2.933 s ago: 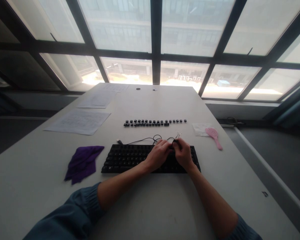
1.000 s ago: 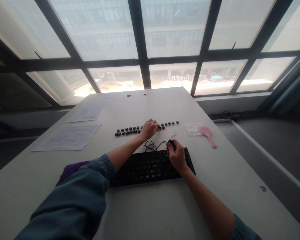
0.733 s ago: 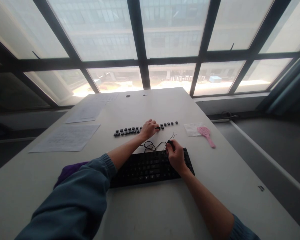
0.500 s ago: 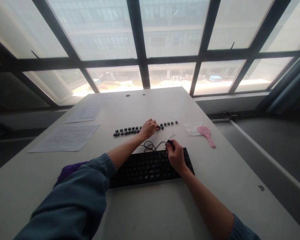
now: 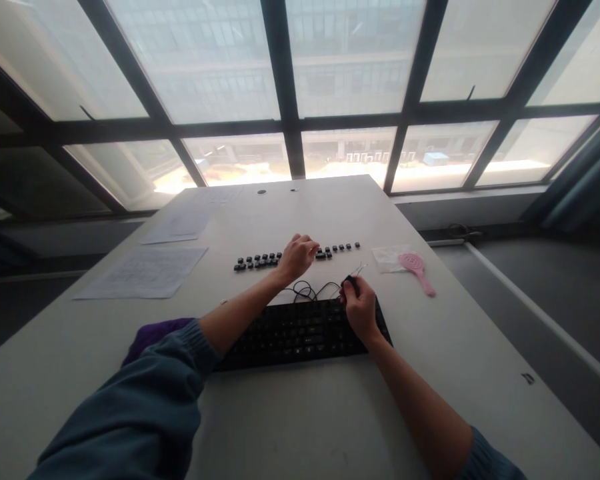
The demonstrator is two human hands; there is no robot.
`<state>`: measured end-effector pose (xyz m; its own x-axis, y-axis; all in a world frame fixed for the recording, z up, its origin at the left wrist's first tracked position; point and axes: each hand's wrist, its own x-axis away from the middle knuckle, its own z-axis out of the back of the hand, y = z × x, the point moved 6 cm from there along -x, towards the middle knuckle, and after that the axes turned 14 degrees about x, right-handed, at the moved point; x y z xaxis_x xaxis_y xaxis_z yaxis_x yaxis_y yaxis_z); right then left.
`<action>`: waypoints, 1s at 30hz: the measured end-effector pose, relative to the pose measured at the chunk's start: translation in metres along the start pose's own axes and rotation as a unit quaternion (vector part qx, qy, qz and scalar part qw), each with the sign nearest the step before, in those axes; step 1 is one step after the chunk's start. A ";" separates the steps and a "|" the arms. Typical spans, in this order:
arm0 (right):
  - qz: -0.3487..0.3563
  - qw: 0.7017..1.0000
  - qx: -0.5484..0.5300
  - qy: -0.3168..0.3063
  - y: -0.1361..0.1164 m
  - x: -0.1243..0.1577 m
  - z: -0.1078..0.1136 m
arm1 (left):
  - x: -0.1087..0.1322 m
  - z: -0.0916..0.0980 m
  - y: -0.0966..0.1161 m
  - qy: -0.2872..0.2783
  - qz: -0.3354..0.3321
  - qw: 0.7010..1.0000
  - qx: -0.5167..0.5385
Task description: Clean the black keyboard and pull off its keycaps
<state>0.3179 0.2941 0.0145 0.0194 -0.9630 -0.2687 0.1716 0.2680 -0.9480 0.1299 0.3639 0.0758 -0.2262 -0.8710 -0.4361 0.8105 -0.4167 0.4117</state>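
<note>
A black keyboard (image 5: 300, 333) lies on the white table, its cable (image 5: 304, 291) coiled behind it. Two rows of small black keycaps (image 5: 260, 262) stand beyond the cable. My left hand (image 5: 299, 258) is over the middle of these rows, its fingers closed together at the keycaps near its right side; what they pinch, if anything, is too small to make out. Above the keyboard's right part, my right hand (image 5: 360, 303) is closed around a small black tool with thin wire prongs (image 5: 360, 269) pointing away.
Printed papers (image 5: 143, 273) lie at the left. A purple cloth (image 5: 153, 337) is beside my left sleeve. At the right are a clear plastic bag (image 5: 386, 260) and a pink hairbrush (image 5: 414, 265). Windows stand beyond the table (image 5: 325, 207).
The view has shifted slightly. My left hand has lifted a little off the keycaps, and my right hand with the black tool has moved slightly to the right.
</note>
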 end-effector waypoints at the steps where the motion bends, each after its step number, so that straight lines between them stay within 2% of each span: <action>1: -0.015 1.000 -0.014 0.010 0.002 -0.002 0.001 | 0.007 0.005 0.009 0.004 0.004 1.000 0.017; 5: -0.033 0.999 -0.025 0.020 0.003 -0.006 0.006 | 0.049 0.009 0.048 -0.042 0.017 0.996 0.075; 9: 0.047 0.995 0.068 -0.051 -0.010 -0.002 0.006 | 0.091 0.001 0.075 -0.095 0.055 0.988 0.109; 12: 0.094 0.983 0.132 -0.087 -0.015 0.004 0.006 | 0.110 -0.007 0.086 -0.098 0.079 0.984 0.126; 20: 0.106 0.970 0.171 -0.138 -0.008 0.004 0.000 | 0.124 -0.032 0.085 -0.051 0.107 0.978 0.174; 25: 0.091 0.969 0.178 -0.146 -0.004 0.002 -0.001 | 0.125 -0.036 0.082 -0.050 0.109 0.974 0.192; 30: 0.117 0.964 0.184 -0.154 -0.009 0.007 0.000 | 0.120 -0.037 0.080 -0.039 0.106 0.974 0.198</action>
<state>0.3163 0.2850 0.0211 0.3816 -0.8549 -0.3514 0.4641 0.5060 -0.7270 0.1878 0.2361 0.0267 -0.1296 -0.9589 -0.2525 0.5755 -0.2801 0.7683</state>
